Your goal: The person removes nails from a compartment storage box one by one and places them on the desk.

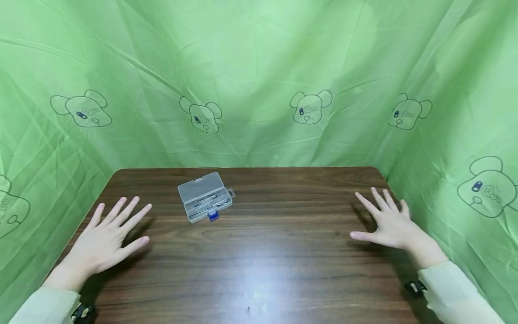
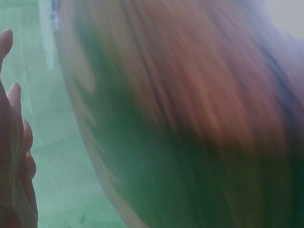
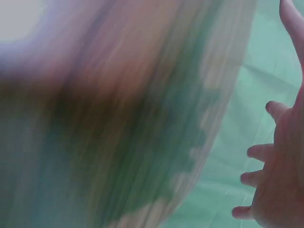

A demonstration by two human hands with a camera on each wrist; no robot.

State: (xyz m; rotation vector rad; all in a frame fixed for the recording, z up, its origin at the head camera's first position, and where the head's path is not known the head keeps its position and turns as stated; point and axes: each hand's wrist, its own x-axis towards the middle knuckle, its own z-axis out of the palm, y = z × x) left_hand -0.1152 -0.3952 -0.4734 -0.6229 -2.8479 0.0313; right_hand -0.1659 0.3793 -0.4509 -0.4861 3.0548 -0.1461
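Fingers spread, my left hand (image 1: 104,240) hovers palm down above the left side of the table and holds nothing. On the right side, my right hand (image 1: 390,225) is likewise spread over the tabletop, also with nothing in it. A clear plastic case (image 1: 205,198) lies with its lid raised toward the back left, nearer to the left hand and apart from it. Inside it are several thin metal pieces (image 1: 206,202), too small to identify. A blue latch (image 1: 213,215) sits on its front edge. Both wrist views show the hands only in part, at their outer edges.
The dark wood-grain table (image 1: 263,252) has rounded back corners and a bright glare near its front. Green curtains (image 1: 251,90) with printed bear-head outlines hang behind and on both sides.
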